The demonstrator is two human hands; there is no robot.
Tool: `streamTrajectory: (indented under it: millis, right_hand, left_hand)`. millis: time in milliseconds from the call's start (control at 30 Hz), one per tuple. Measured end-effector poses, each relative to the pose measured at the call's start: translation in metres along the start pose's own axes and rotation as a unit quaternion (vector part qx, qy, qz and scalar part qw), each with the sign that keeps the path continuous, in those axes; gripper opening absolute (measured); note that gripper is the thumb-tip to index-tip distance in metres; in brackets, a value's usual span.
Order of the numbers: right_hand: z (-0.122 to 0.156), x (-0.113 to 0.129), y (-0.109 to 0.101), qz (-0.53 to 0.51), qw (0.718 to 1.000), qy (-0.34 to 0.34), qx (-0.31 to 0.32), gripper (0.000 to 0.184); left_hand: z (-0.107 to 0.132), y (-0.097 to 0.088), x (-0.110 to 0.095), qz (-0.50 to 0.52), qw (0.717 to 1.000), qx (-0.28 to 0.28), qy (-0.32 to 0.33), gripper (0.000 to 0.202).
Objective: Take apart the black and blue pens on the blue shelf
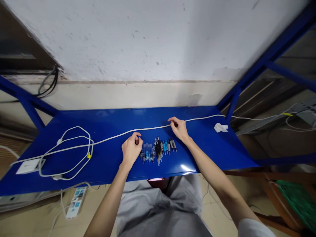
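Observation:
My left hand (131, 148) is at the left end of a row of pen parts, its fingers loosely curled. A gap shows between thumb and forefinger, with nothing visible in it. Just right of it lie clear pen barrels (147, 153) with blue and dark ends. Beside these are slim dark refills (158, 152), and then short grey, blue and black pen pieces (166, 146). Past the row's upper right end, my right hand (179, 130) lies over the white cable (153, 128). Its fingers are bent and apart, and I see nothing held in them.
The blue tabletop (197, 148) backs onto a wall, with blue frame posts (233, 103) at the sides. A looped white cord (92, 141) and a white box (27, 166) lie left. Crumpled tissue (221, 127) sits right. A power strip (76, 202) is below.

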State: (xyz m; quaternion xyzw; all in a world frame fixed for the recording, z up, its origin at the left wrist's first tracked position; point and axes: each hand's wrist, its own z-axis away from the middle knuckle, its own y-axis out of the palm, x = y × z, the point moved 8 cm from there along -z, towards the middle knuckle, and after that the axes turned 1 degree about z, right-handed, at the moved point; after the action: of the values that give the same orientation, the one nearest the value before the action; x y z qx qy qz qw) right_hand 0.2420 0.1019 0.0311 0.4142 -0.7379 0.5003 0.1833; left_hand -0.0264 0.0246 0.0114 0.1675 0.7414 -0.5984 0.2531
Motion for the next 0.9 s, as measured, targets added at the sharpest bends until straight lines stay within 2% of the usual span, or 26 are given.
streamTrajectory:
  millis: [133, 333, 533, 600, 733, 800, 900]
  right_hand:
    - [0.003, -0.003, 0.007, 0.034, 0.998, -0.024, 0.047, 0.028]
    - [0.002, -0.009, 0.010, 0.053, 0.996, -0.022, 0.063, 0.027]
    - [0.003, 0.000, 0.008, 0.087, 0.994, -0.002, 0.064, 0.020]
    - [0.004, 0.014, 0.006, 0.074, 0.993, -0.031, 0.085, 0.021]
    - [0.017, 0.048, 0.013, 0.024, 0.972, -0.121, 0.201, 0.041]
    - [0.026, 0.057, 0.019, 0.003, 0.954, -0.131, 0.268, 0.065]
    - [0.040, 0.060, 0.030, -0.023, 0.929, -0.107, 0.354, 0.108]
  left_hand:
    - [0.002, 0.003, -0.003, -0.025, 0.999, 0.021, 0.027, 0.017]
    - [0.012, 0.004, -0.011, -0.074, 0.983, 0.066, 0.152, 0.025]
    - [-0.006, -0.003, -0.007, -0.151, 0.972, 0.057, 0.169, 0.025]
    - [-0.010, 0.000, -0.012, -0.187, 0.964, 0.057, 0.180, 0.024]
    - [-0.010, 0.001, -0.026, -0.193, 0.960, 0.037, 0.201, 0.028]
    - [-0.015, -0.007, -0.035, -0.163, 0.967, -0.005, 0.198, 0.032]
    - [-0.035, -0.020, -0.049, -0.099, 0.975, -0.073, 0.185, 0.036]
